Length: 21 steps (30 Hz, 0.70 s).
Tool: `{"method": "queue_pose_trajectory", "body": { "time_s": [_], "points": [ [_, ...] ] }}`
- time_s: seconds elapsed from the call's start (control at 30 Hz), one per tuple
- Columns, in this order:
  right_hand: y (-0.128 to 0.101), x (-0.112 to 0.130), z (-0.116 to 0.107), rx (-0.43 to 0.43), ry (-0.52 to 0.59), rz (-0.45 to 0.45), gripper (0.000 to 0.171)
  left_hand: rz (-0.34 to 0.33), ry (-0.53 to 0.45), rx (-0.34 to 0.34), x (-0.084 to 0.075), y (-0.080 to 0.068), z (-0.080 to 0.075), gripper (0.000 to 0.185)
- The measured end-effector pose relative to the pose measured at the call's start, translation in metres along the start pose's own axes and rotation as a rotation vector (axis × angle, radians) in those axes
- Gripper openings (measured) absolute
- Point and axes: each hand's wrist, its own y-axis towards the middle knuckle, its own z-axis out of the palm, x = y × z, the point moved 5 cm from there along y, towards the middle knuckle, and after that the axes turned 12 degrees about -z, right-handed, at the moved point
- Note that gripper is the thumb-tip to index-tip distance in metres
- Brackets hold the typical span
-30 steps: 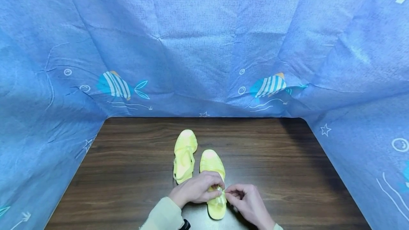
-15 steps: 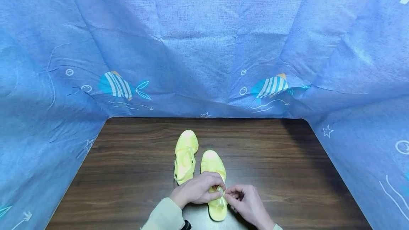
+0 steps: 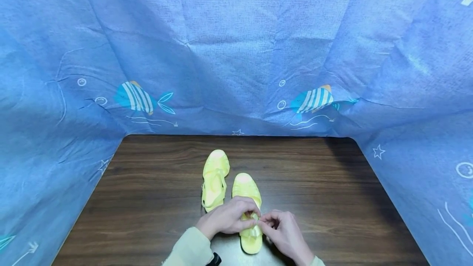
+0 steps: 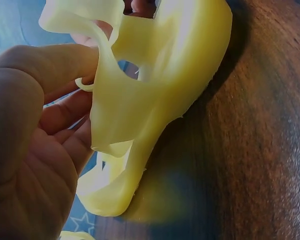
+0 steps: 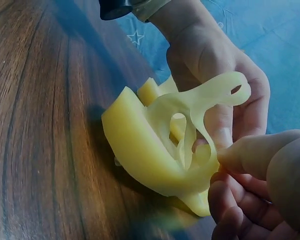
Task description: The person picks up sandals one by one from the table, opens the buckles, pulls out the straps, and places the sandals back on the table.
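Sandal (image 3: 246,200), right of its twin (image 3: 214,177) on the surface (image 3: 148,200): left hand (image 3: 227,218) grips it, right hand (image 3: 282,229) pinches its strap (image 5: 215,100); fastening seemingly underway, needing fine threading.

Dark wooden table (image 3: 148,200), bearing two yellow jelly sandals (image 3: 214,175) side by side near its front edge

Both hands, left hand (image 3: 226,218) and right hand (image 3: 282,229), pinch the near yellow jelly sandal's (image 3: 246,192) strap on the dark wooden table (image 3: 148,192).
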Motion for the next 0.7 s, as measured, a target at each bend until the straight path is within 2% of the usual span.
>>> {"method": "queue_pose_trajectory", "body": {
  "time_s": [0.1, 0.4, 0.57, 0.7],
  "points": [
    [0.0003, 0.0014, 0.0004, -0.016, 0.000, -0.016, 0.016, -0.008, -0.005, 0.000, -0.0004, -0.0001, 0.0001, 0.011],
    [-0.0024, -0.0038, 0.0036, -0.001, 0.091, 0.064, 0.007, -0.024, -0.024, -0.009, 0.0024, 0.0003, -0.0005, 0.011],
    [-0.0028, -0.0076, 0.0065, 0.027, 0.082, 0.108, 0.011, -0.074, -0.028, -0.005, 0.0048, 0.0004, -0.0005, 0.011],
    [-0.0028, -0.0059, 0.0064, -0.012, 0.033, 0.070, 0.014, -0.104, -0.025, -0.023, 0.0057, 0.0013, -0.0004, 0.010]
  ]
}}
